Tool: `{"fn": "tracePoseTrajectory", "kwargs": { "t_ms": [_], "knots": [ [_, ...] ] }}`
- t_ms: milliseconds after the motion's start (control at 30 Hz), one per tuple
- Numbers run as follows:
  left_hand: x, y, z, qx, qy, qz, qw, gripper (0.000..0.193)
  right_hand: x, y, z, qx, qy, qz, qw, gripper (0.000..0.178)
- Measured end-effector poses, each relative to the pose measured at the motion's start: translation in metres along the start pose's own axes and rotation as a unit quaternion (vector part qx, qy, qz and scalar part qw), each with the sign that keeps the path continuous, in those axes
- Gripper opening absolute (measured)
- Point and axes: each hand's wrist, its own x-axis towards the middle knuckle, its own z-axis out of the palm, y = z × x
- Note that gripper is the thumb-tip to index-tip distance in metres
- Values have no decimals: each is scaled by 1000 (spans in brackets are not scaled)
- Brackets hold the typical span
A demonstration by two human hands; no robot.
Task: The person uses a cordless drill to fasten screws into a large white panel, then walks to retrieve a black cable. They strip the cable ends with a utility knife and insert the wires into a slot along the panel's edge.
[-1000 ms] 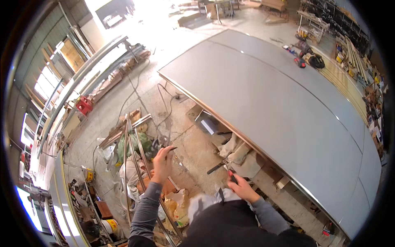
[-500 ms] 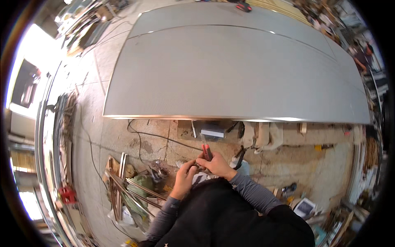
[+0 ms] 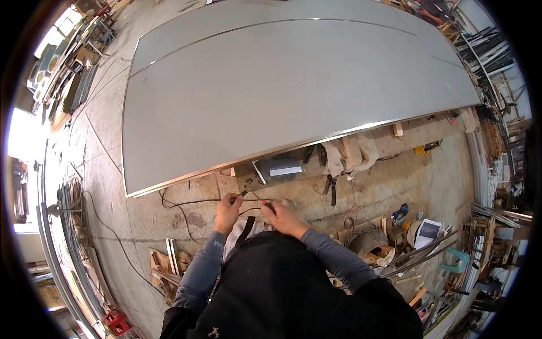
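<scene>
- Lower centre of the frame: left hand (image 3: 227, 214) pinching a small dark piece (image 3: 244, 192), its end angled to upper right; right hand (image 3: 287, 220) wrapped around a red-and-dark tool (image 3: 269, 207), only part of it showing. Blade, if any, not made out.
- Changed: half a second ago the hands were together, tool standing upright. Now parted, a clear gap between; view has swung, so the grey panel (image 3: 282, 85) slants across the upper frame.
- Meaning, by judgement: the two held items are handled separately at this instant, neither worked against the other.
- Place: both items below the panel's near edge, seen against the concrete floor (image 3: 152, 217), apart from the panel.
- Count: two hands, one item each; one grey panel; one white strip (image 3: 285, 170), centre; two dark handles (image 3: 308, 154) just right of it; one blue-and-black power tool (image 3: 400, 213) and one teal stool (image 3: 455, 261), lower right; one red object (image 3: 117, 323), lower left.
</scene>
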Motion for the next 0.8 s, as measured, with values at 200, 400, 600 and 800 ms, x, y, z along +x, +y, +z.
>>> {"fn": "tracePoseTrajectory", "kwargs": {
  "t_ms": [200,400,600,800],
  "knots": [
    [23,-26,4,-79,-27,-37,996,24,36,2,24,-68,-29,34,997,53],
    [45,-43,-25,-28,-92,-3,995,25,40,1,71,-19,104,56,993,56],
    [72,-74,-45,28,-179,93,979,27,42,-21,84,-25,71,148,986,62],
    [73,-57,-65,30,-224,79,971,28,37,-27,66,234,176,289,912,64]
  ]
}}
